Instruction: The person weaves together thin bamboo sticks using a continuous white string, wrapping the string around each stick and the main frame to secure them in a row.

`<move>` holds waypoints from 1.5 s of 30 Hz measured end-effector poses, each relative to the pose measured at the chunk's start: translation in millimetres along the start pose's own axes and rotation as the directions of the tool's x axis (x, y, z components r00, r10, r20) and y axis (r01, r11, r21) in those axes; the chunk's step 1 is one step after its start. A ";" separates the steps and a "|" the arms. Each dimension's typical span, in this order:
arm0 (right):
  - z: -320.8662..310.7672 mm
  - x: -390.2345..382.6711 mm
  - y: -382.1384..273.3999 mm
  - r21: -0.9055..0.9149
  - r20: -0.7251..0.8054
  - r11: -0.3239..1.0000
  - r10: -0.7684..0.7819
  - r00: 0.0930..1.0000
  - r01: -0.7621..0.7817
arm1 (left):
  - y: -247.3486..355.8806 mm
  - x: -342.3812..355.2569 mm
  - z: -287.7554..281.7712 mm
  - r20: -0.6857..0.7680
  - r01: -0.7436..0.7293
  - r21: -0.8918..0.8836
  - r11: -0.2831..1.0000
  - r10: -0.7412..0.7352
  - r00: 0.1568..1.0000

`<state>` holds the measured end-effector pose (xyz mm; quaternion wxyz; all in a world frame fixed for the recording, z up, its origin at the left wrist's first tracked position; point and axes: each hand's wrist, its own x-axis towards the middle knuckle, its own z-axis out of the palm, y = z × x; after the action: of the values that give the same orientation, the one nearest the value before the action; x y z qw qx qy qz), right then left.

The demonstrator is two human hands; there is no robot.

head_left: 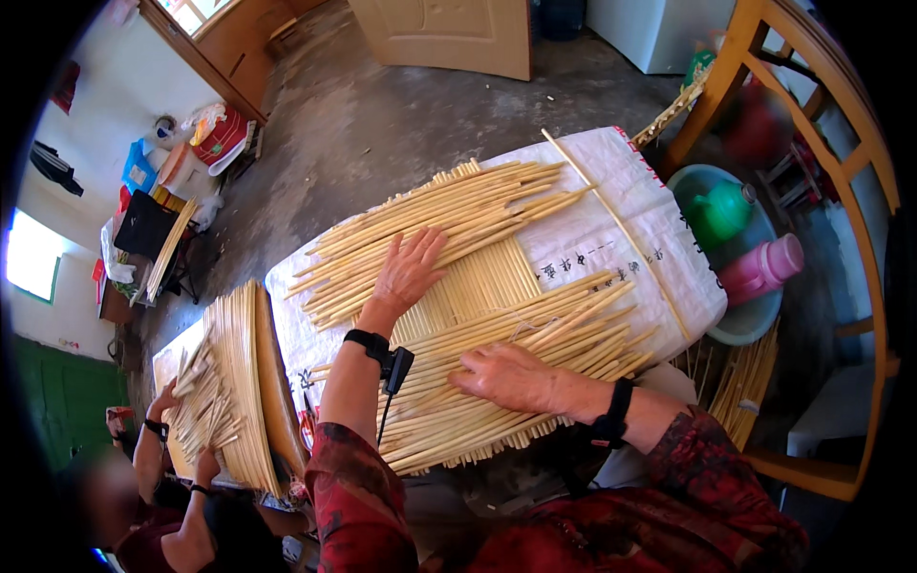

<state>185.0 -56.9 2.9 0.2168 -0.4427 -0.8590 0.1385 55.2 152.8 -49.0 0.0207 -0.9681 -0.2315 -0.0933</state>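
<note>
Both hands lie spread, palms down, on the woven bamboo mat (468, 296): left hand (411, 270) at its centre, right hand (506, 375) nearer the body (splints run leftward-down to rightward-up).

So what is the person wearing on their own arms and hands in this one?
Both hands are bare: left hand, right hand. Each wrist carries a black band; the left band has a small black device and a thin cable hanging from it. The right band is plain. Sleeves are dark red, patterned, pushed up.
</note>
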 end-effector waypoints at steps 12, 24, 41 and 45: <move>6.1 -1.6 -0.6 -0.046 -0.011 0.999 -0.013 1.000 0.012 | -1.8 -14.1 -12.0 0.016 -0.013 -0.010 1.000 0.013 1.000; 4.0 1.0 14.6 -0.059 -0.051 0.998 0.014 0.999 -0.017 | 0.1 -46.1 -72.3 0.059 0.101 0.009 0.995 -0.101 0.993; 37.2 45.0 65.6 -0.049 -0.067 0.981 0.186 0.980 -0.189 | 184.9 -111.1 -73.5 -0.244 -0.050 -0.674 0.737 -0.158 0.957; 49.5 45.3 75.3 -0.116 -0.095 0.986 0.111 0.989 -0.121 | 173.8 -116.1 -62.4 -0.227 -0.091 -0.578 0.811 -0.053 0.973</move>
<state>189.9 20.9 -61.1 0.2190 -0.5100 -0.8281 0.0788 21.5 -59.0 -9.4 -0.2501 -0.9121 -0.1777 -0.2720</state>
